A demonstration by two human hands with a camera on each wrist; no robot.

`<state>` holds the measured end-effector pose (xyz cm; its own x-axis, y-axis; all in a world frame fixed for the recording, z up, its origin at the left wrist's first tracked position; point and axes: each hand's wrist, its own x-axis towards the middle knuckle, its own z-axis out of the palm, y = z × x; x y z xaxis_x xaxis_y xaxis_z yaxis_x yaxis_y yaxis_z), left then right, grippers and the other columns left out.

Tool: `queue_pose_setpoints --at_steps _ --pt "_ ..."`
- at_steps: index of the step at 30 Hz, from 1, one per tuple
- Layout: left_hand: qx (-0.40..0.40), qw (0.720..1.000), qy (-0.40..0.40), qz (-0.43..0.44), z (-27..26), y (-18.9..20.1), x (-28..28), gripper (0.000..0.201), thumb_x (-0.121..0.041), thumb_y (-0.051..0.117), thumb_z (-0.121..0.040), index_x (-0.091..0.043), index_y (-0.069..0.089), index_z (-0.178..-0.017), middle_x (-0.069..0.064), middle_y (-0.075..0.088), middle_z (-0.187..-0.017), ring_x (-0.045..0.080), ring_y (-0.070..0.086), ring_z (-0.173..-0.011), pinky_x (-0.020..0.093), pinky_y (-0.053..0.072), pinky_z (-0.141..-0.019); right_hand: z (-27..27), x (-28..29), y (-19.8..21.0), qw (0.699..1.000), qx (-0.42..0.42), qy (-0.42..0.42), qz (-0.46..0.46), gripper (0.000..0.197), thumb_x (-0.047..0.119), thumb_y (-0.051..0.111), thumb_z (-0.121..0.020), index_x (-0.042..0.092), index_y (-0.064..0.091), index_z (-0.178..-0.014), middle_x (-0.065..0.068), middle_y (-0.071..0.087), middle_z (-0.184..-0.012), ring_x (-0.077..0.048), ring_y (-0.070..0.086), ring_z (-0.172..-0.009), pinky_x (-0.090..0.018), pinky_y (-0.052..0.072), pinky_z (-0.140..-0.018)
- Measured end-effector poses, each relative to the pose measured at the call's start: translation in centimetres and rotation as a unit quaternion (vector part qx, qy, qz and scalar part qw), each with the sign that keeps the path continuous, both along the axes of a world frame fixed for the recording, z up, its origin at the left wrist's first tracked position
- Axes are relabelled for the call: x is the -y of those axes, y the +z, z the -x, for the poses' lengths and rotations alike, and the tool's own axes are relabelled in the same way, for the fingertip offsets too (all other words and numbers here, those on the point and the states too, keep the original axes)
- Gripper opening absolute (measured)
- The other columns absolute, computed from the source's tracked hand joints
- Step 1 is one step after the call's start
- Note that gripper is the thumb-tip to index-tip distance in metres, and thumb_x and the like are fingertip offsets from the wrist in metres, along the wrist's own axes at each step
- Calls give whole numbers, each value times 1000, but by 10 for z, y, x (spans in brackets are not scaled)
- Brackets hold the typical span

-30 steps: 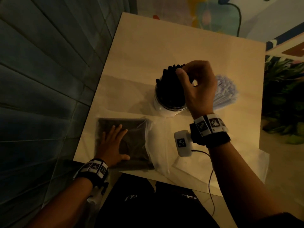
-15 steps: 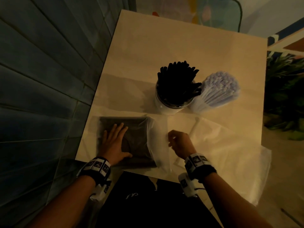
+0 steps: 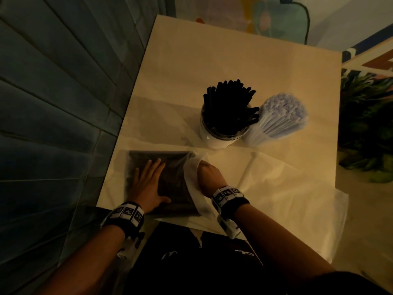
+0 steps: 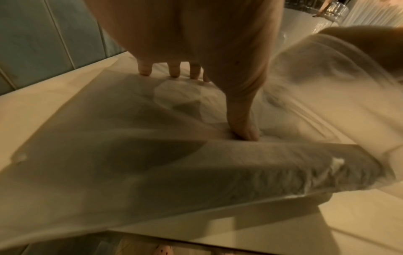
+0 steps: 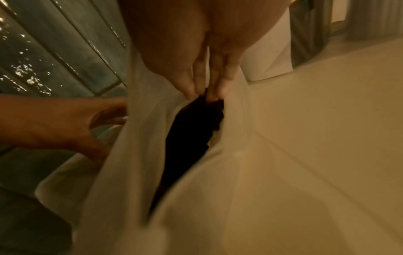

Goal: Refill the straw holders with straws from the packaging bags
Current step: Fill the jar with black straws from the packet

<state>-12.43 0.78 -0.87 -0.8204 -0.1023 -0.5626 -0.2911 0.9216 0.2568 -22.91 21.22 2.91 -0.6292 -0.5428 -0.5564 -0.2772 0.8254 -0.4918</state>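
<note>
Pale tabletop (image 3: 234,67) w/ two holders at its middle: a round white straw holder cup (image 3: 214,137) packed full of upright black straws (image 3: 228,107), and touching its right side a clear holder of white paper-wrapped straws (image 3: 280,116), also full, fanned toward the right. Near table edge, left: a translucent plastic packaging bag (image 3: 191,179) lying flat, dark mass of black straws inside it (image 3: 170,177), open mouth facing right. Left hand (image 3: 148,184) lies flat on top of the bag, fingers straight & spread, thumb out to the side, pressing the film down on the straws; left wrist view shows fingertips (image 4: 145,69) and thumb on the wrinkled film. Right hand (image 3: 209,175) is at the bag mouth, partly under the loose film flap; right wrist view shows its fingertips (image 5: 224,86) bunched together, pinching the ends of the black straws in the bag (image 5: 196,127) just inside the opening, though blur makes it hard to say how many. A second flat translucent bag (image 3: 297,199) lies to the right, overhanging the near-right table corner; contents can't tell. Grey plank wall (image 3: 53,103) at left, green plant (image 3: 365,124) at right.
</note>
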Motion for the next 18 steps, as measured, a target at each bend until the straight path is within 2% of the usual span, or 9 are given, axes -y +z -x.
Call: queue_pose_setpoints --at_steps 4,7,11,15,18 --pt "-1 1000 -1 4 -1 -2 -1 123 -58 82 -64 -26 6 -156 -8 -5 -164 18 -11 -151 52 0 -122 0 4 5 999 -21 31 -11 47 12 53 -98 1 43 -142 -16 44 -147 -32 39 -136 -34 28 -113" --pt "0 1000 2 4 1 -1 -2 123 -57 81 -65 -26 5 -156 -8 -7 -164 18 -11 -151 52 -1 -122 -4 12 2 997 -42 69 -21 54 23 54 -97 5 38 -146 -13 39 -151 -31 33 -139 -39 29 -115" --pt "3 1000 4 6 2 -2 -2 124 -56 83 -63 -26 6 -156 -8 -6 -164 18 -11 -151 51 -2 -122 -3 19 6 995 -34 76 -47 55 23 56 -96 3 39 -145 -14 43 -147 -32 39 -133 -41 34 -112" --pt "-3 1000 4 4 1 -3 -2 125 -55 84 -61 -25 8 -156 -7 -4 -165 17 -10 -151 50 -3 -122 7 25 12 993 -23 84 -81 43 20 59 -93 3 50 -132 -15 51 -137 -33 46 -127 -40 36 -108" --pt "-8 1000 10 -5 -1 -4 -3 125 -54 84 -62 -24 9 -157 -7 -3 -165 17 -10 -151 50 -3 -122 10 25 13 993 13 85 -82 49 13 63 -90 1 47 -135 -16 46 -142 -34 42 -133 -41 33 -113"
